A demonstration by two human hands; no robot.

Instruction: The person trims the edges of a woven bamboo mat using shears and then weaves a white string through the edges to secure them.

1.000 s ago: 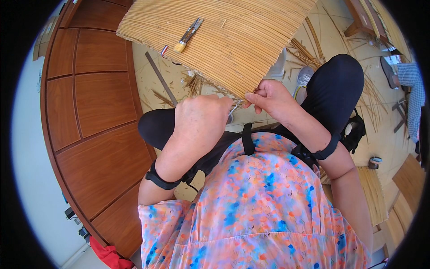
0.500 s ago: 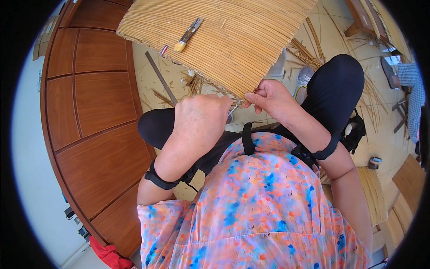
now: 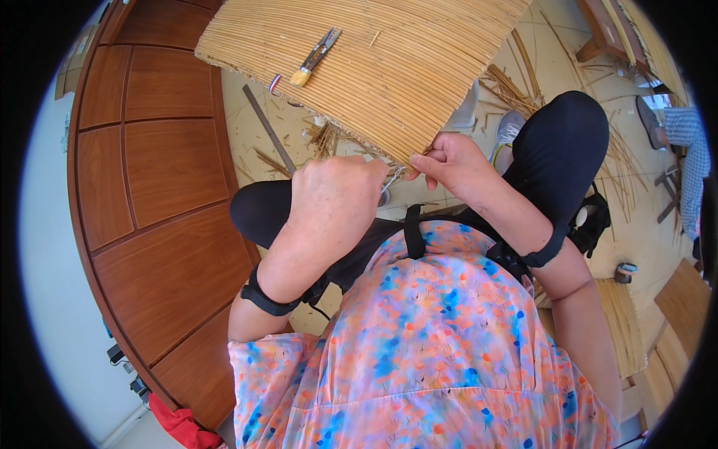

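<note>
Here, my right hand (image 3: pixel 453 160) pinching the mat (image 3: pixel 396 82) at its near corner, my left hand (image 3: pixel 338 193) curled, hold indeterminable, floor (image 3: pixel 247 133) open beside its edge.

Colour-speckled top (image 3: pixel 434 337), black trousers (image 3: pixel 561 150), black armbands (image 3: pixel 550 251)

Bright, even light, bowed brown panelling (image 3: pixel 168 172) near the fisheye rim, black corners, bluish fringe.

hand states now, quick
Left hand: closed, apparently on the white cord, grip hidden.
Right hand: closed, pinching the slatted mat at its near corner.
</note>
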